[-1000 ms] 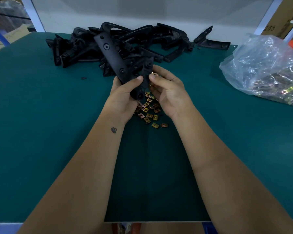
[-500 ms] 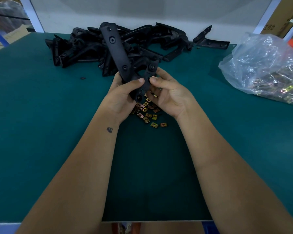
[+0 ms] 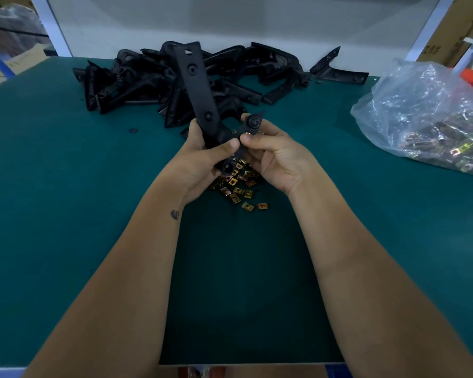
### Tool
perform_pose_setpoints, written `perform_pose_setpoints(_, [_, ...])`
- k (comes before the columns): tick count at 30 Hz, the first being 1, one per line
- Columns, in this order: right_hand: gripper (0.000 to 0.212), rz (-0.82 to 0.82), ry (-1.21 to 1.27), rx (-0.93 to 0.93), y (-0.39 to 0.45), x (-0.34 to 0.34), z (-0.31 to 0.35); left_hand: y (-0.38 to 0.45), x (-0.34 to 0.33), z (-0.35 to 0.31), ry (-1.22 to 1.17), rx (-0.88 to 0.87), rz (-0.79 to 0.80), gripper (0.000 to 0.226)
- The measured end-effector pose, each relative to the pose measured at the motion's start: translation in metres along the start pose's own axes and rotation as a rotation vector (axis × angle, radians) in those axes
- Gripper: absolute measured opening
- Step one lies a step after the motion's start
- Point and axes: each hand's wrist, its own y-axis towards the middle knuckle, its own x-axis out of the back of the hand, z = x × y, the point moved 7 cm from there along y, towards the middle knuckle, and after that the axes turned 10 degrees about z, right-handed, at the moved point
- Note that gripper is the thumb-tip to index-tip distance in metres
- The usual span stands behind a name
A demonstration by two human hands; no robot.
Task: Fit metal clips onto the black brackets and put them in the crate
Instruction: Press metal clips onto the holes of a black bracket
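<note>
1. Brackets in black plastic lie in a loose heap [image 3: 191, 77] at the far edge of the green table [image 3: 66, 214]. That table is the largest thing before you.
2. Your two bare forearms reach forward from the near edge and converge over the middle of the table. A small dark mark shows on the inside of your left wrist.
3. To your right a clear plastic bag [image 3: 426, 115] slumps on the table, well apart from the heap. It holds a mass of brass-coloured metal clips, seen blurred through the film.
4. One bracket [image 3: 200, 91] is raised above the table between your hands. Its long flat arm stands tilted up and away from you, in front of the heap. Its short arm, with a round boss, points toward your right hand.
5. Your left hand [image 3: 200, 162] grips the bracket at its bend, fingers curled behind it and the thumb pressed across the front.
6. Your right hand [image 3: 273, 156] is curled at the short arm, thumb against the bracket's edge just beside your left thumb. A glint of brass shows at your fingertips. Whether that clip is seated on the bracket you cannot tell.
7. Loose clips [image 3: 241, 184] lie scattered on the table directly beneath your hands, a few strayed nearer you.
</note>
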Motion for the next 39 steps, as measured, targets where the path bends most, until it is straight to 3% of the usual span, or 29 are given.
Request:
perform_pose_setpoints(7, [0.039,-0.015,-0.045,0.049,0.001,0.000,0.005,0.001,-0.001,0.000,-0.003,-0.027,-0.018,0.052])
perform_pose_setpoints(12, [0.018,-0.179,-0.119,0.087,0.003,-0.001,0.002,-0.001,-0.001,-0.006,-0.016,-0.160,-0.146,0.052])
perform_pose_setpoints(15, [0.005,-0.285,-0.294,0.141,0.003,-0.002,0.002,-0.004,0.006,-0.008,-0.005,-0.204,-0.239,0.055])
perform_pose_setpoints(21, [0.016,-0.333,-0.675,0.244,0.000,-0.015,0.008,-0.005,0.010,-0.012,0.142,-0.193,-0.288,0.065])
perform_pose_setpoints(27, [0.038,-0.379,-0.789,0.285,-0.006,-0.015,0.010,0.000,0.006,-0.007,0.192,-0.161,-0.243,0.065])
perform_pose_setpoints(35, [0.035,-0.376,-0.799,0.287,-0.006,-0.017,0.012,0.001,0.006,-0.005,0.099,-0.157,-0.247,0.060])
perform_pose_setpoints(39, [0.022,-0.339,-0.820,0.267,-0.004,-0.017,0.014,-0.001,0.014,-0.005,-0.056,-0.178,-0.318,0.055])
